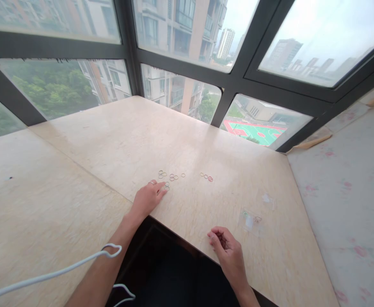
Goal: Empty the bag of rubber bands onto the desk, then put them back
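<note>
Several small rubber bands (170,176) lie scattered on the pale stone counter (135,136) near its front edge. A second little group of bands (206,176), one of them red, lies to the right. My left hand (148,197) rests flat on the counter, fingers stretched out, with its fingertips touching the nearest bands; a band sits round one finger. My right hand (227,249) rests at the counter's front edge with its fingers curled inward, palm up; whether anything lies in it is unclear. A small clear plastic bag (250,220) lies just right of it.
Dark-framed windows (234,81) run along the back of the counter. A white cable (62,270) crosses my left forearm. A patterned surface (349,187) adjoins on the right. A dark gap (167,268) opens below the counter's edge.
</note>
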`<state>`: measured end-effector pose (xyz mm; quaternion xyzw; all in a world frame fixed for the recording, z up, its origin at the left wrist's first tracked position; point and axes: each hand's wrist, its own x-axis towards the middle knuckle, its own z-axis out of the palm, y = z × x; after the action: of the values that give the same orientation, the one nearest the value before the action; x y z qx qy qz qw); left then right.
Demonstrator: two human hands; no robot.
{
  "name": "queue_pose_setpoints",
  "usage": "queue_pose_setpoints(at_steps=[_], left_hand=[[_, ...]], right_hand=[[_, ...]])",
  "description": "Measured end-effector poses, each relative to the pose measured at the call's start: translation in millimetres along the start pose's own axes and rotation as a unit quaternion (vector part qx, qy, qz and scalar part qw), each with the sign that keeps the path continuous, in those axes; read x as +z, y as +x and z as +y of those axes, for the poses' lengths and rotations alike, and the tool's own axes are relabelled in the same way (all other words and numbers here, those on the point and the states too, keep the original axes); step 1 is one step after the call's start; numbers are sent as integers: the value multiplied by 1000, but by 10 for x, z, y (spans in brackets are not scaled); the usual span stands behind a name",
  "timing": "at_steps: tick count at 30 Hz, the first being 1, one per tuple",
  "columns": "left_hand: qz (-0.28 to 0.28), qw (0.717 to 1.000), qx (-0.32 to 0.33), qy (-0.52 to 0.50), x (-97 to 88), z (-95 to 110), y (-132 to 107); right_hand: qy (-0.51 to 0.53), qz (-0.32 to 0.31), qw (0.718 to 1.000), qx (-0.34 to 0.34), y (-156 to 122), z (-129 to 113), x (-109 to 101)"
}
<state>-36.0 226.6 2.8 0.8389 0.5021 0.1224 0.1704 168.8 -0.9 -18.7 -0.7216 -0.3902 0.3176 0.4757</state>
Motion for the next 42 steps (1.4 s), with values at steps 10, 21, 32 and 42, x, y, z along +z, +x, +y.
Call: queue_pose_setpoints(at_steps=[10,21,32,42], left_hand=[[-36,994,96,-21,-21,-72,70],[-36,990,133,39,34,-65,90],[-26,986,107,-125,40,-120,102],[-68,750,-37,-657,-99,-149,69]], right_hand=[[-35,18,999,-12,4,32,28],[-69,31,997,-29,-17,-35,45],[-41,34,998,-19,2,-120,72],[31,-32,996,-77,505,-662,561]])
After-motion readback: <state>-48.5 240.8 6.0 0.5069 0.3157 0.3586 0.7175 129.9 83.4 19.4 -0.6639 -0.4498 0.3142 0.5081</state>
